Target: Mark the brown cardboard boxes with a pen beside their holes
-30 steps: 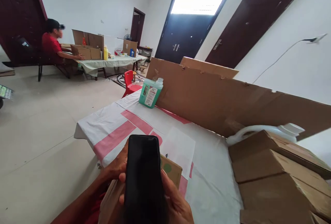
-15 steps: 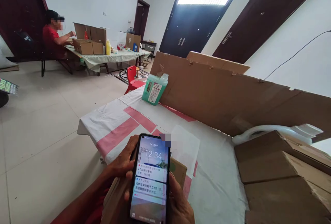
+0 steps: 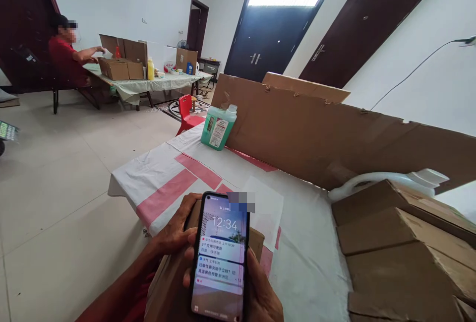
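Two hands were seen at the near edge, both busy with a phone (image 3: 220, 257) held upright over a small cardboard box (image 3: 174, 282). The phone's screen was lit on a lock screen with a clock and notification cards showing; nothing on it appeared opened, so the handling was judged to be at an early point, with the phone merely woken. The left hand (image 3: 174, 232) was curled around the phone's left edge, fingers resting on the small cardboard box behind it. The right hand (image 3: 262, 294) was closed on the phone's right edge and lower corner, its thumb not clearly seen. Both were clamped on the phone; no gap was shown.

The small cardboard box sat at the near edge of the tabletop (image 3: 297, 242), which was covered by a white cloth with pink bands. A white paper sheet (image 3: 267, 205) lay just beyond the phone. A green bottle (image 3: 217, 128) stood at the far end, beside a long cardboard sheet (image 3: 316, 133) propped along the right. Stacked cartons (image 3: 401, 247) were noted near right, with a white jug (image 3: 386, 180) lying behind them. At far left a person in red (image 3: 61, 54) was seated at another table (image 3: 148, 84).
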The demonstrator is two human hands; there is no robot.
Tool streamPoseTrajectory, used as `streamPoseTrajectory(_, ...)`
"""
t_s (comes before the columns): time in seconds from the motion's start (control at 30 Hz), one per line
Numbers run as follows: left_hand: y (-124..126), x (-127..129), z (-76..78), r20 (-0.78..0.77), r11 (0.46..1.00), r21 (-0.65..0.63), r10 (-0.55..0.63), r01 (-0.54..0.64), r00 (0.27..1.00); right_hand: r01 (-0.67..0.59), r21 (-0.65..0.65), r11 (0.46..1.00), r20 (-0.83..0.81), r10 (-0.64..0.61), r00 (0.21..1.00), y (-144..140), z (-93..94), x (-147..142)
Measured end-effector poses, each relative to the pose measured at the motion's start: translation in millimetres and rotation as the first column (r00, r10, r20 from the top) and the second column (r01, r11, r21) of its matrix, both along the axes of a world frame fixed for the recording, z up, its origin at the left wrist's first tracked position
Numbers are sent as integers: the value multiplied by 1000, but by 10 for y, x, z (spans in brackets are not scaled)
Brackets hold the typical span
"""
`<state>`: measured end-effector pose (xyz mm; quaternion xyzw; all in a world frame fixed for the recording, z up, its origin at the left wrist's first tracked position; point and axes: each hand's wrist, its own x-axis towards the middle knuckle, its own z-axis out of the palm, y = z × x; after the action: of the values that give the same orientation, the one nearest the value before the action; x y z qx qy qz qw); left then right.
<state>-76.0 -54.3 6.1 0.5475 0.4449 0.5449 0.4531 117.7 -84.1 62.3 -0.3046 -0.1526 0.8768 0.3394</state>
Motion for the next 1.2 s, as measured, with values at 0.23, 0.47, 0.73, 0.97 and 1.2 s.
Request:
streamPoseTrajectory(0.23, 14, -139, -149, 1, 998, -21, -54, 54, 999, 364, 211, 907, 151, -398, 905, 423, -120, 599)
streamPoseTrajectory(0.47, 290, -169, -324, 240, 988, -103, -84, 112, 967, 358, 518, 777, 758, -611, 230, 902, -1078, 1560)
streamPoseTrajectory(0.73, 677, -17, -672, 201, 988, -152, 31, 0, 979, 57, 469, 881, 875, -455, -168, 899, -1544, 1982)
streamPoseTrajectory(0.97, 415, -256, -918, 36, 925, -233, 317, -300, 948, -289, 417, 862, 738, -507, -446, 805, -1740, 1970)
streamPoseTrajectory(1.2, -647, -249, -778, -139, 945, -301, 86, -125, 986, -106, 700, 706, 612, -516, 599, 32, -1766, 1058)
